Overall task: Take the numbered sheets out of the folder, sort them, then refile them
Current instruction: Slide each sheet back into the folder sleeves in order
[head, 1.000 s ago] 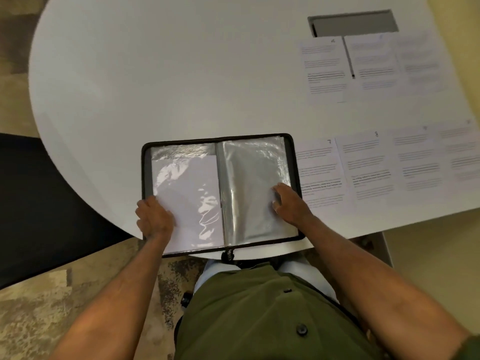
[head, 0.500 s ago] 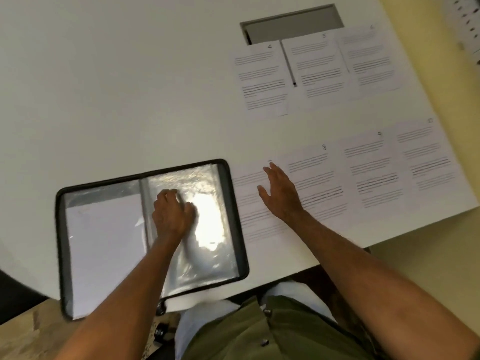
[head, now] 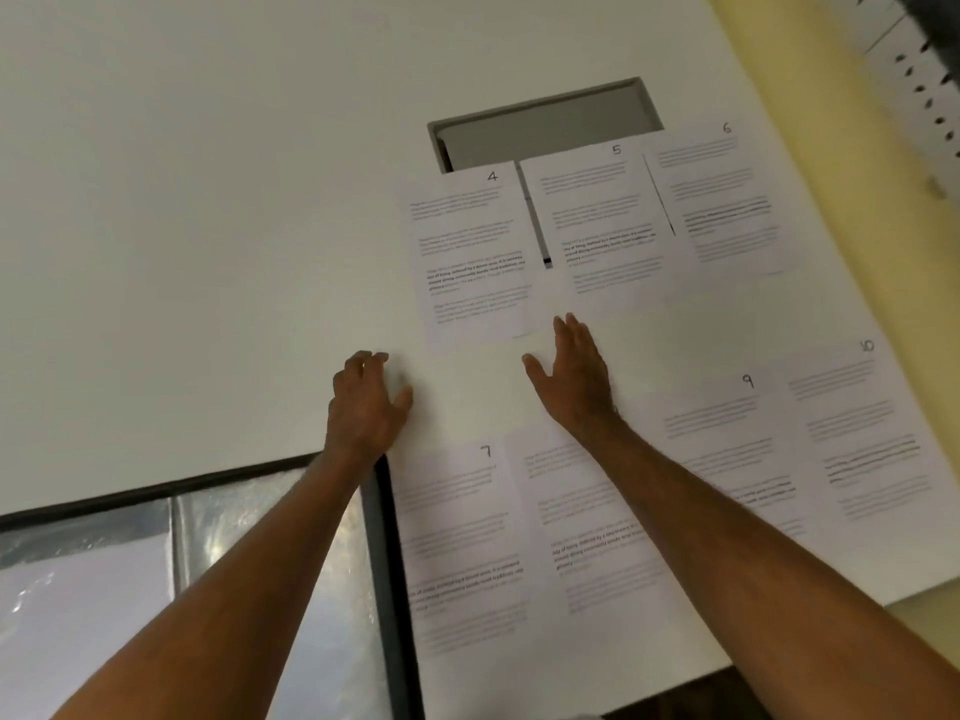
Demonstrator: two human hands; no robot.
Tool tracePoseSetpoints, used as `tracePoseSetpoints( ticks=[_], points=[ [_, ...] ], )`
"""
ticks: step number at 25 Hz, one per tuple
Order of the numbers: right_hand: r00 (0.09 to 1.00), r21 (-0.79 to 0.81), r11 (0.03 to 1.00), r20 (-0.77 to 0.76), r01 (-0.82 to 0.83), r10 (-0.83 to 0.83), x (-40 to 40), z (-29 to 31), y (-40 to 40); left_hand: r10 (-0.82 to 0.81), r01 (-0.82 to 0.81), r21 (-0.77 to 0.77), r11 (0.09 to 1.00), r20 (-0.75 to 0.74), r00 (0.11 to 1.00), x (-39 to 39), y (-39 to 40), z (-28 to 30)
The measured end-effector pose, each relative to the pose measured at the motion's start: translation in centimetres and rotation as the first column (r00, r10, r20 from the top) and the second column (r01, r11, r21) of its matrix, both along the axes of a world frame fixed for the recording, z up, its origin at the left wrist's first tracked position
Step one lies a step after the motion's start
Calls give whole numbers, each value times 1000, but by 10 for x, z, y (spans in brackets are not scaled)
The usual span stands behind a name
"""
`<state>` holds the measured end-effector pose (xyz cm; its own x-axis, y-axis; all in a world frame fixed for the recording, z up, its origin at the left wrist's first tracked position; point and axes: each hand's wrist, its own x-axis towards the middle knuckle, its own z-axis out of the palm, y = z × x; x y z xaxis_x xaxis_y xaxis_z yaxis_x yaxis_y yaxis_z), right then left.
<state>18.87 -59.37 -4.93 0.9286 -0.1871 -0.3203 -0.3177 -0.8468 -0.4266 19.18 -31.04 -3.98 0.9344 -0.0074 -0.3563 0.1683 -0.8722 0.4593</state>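
Both hands are now leaving the open folder [head: 382, 563] at the table's [head: 208, 226] near-left: we're reaching our left hand [head: 366, 402], loosely curled and empty, and flat-fingered right hand [head: 571, 379] toward sheet 4 [head: 470, 257], likely next for refiling.

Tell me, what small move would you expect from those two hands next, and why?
Probably both hands slide forward onto sheet 4 to pick it up. The left hand and right hand hold nothing and reach just short of its near edge, it is the lowest number in view, and the folder lies open beside them.
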Motion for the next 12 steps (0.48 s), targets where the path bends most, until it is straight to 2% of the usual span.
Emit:
tracePoseSetpoints(
  ticks=[6,10,12],
  points=[
    [994,-88,990,9,112,-112,81,-24,18,-59,59,17,998,-4,998,85,-44,-20],
    [979,-231,951,57,205,-197,89,-47,41,-207,194,200,960,48,977,96,-68,-34],
    [978,-274,939,93,205,-187,87,-56,46,-223,208,248,946,33,974,90,-70,-45]
  ],
)
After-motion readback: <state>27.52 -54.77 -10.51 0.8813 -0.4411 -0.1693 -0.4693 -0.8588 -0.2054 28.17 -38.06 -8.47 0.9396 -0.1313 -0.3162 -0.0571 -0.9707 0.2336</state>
